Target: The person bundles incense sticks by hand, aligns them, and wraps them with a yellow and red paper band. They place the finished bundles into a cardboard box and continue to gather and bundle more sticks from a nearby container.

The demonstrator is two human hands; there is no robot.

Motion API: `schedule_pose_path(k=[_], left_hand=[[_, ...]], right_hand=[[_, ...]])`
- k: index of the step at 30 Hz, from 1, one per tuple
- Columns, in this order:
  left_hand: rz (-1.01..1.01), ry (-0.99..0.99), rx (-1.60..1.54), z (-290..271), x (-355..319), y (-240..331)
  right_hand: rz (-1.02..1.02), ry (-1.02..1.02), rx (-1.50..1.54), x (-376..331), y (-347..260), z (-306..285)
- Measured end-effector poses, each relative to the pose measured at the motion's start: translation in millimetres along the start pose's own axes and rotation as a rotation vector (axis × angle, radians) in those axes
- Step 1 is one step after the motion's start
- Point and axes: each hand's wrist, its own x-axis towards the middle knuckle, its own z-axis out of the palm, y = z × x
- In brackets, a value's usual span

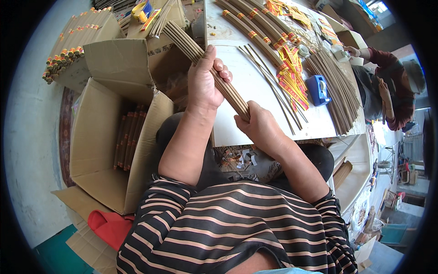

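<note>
Both hands grasp one bundle of thin brown sticks point(205, 64) over the white worktable's point(255, 91) near-left corner. The left hand point(204, 82) wraps its middle, thumb up; the right hand point(260, 125) clenches its near end, hiding the tips. The far end overhangs an open cardboard box point(109, 137).

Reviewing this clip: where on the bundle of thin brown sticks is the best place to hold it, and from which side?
Hold the stick bundle around its middle and near end, coming from above. It is long, thin and loose, lying diagonally, so two spaced wraps keep it together, as the left hand and right hand show.
</note>
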Motion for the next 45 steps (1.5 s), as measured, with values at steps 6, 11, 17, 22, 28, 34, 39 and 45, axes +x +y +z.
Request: schedule_pose_path(k=[6,11,17,22,28,34,39,45], left_hand=[[-0.154,-0.036,0.006,8.5,-15.9,-21.4],[-0.156,-0.017,0.002,9.0,-14.8,-19.3],[-0.119,0.027,0.071,5.8,-11.7,-18.2],[-0.086,0.03,0.092,7.5,-11.2,-19.7],[-0.079,0.037,0.11,6.2,-11.0,-24.3],[-0.055,0.034,0.15,5.1,-12.3,-26.0],[-0.075,0.037,0.135,6.1,-12.2,-26.0],[-0.092,0.049,0.126,4.3,-11.4,-25.9]], right_hand=[[-0.02,0.058,0.03,8.6,2.1,0.7],[-0.032,0.043,0.043,10.7,2.9,1.3],[-0.083,0.117,0.242,0.8,-1.8,-4.2],[-0.142,0.301,0.034,-0.7,0.3,-8.0],[-0.06,0.273,0.044,-0.7,-6.2,-9.6],[0.009,0.227,0.074,2.9,-8.2,-9.6],[0.067,0.157,0.172,6.3,-6.0,-16.4],[0.037,0.13,0.093,7.3,-13.7,-21.2]])
